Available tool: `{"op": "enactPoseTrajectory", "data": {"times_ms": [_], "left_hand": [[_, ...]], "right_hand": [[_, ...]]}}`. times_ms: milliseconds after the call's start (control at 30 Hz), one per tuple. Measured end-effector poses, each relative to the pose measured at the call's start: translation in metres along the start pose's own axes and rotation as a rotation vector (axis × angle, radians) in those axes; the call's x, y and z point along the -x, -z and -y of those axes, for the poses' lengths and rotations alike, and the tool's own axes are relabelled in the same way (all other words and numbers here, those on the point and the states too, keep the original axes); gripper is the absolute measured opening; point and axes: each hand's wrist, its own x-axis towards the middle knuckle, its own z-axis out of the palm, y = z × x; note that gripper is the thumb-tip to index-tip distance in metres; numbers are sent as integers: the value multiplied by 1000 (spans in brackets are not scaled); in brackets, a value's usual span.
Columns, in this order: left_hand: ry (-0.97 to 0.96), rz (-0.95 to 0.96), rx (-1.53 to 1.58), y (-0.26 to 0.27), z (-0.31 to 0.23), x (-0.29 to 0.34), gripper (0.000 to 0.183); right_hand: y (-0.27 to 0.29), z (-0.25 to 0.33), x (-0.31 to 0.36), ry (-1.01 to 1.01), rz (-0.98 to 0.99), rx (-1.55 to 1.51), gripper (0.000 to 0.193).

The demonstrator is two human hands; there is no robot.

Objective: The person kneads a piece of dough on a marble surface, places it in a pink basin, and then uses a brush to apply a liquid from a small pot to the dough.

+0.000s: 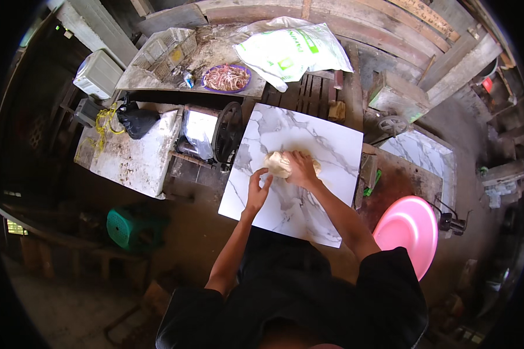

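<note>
A pale lump of dough [278, 165] rests on a square white board [332, 205] with grey marbling. My right hand [301, 171] lies over the right part of the dough, its fingers curled onto the top and hiding some of it. Just left of and nearer than the lump, my left hand [257, 191] holds nothing. Its thumb and fingers are apart, with the fingertips close to the dough's left edge; whether they touch it I cannot tell.
Left of the board stands a machine with a black handwheel [227, 134]. Beyond are a purple-rimmed plate [227, 88] of reddish strands and a white sack [297, 51]. A pink basin [410, 232] sits at right, a green stool [120, 228] at left.
</note>
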Motion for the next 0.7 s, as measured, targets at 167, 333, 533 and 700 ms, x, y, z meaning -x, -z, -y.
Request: {"op": "enactPoseTrajectory", "data": {"times_ms": [167, 333, 533, 700], "left_hand": [[-187, 136, -135, -13, -14, -14, 56], [-647, 72, -414, -16, -56, -38, 52], [-829, 224, -682, -26, -91, -44, 41], [-908, 307, -640, -46, -57, -36, 32]], "right_hand": [[11, -1, 0, 93, -158, -66, 56], [42, 25, 10, -332, -522, -662, 42], [1, 24, 36, -335, -666, -911, 42], [-2, 22, 68, -456, -501, -955, 48]]}}
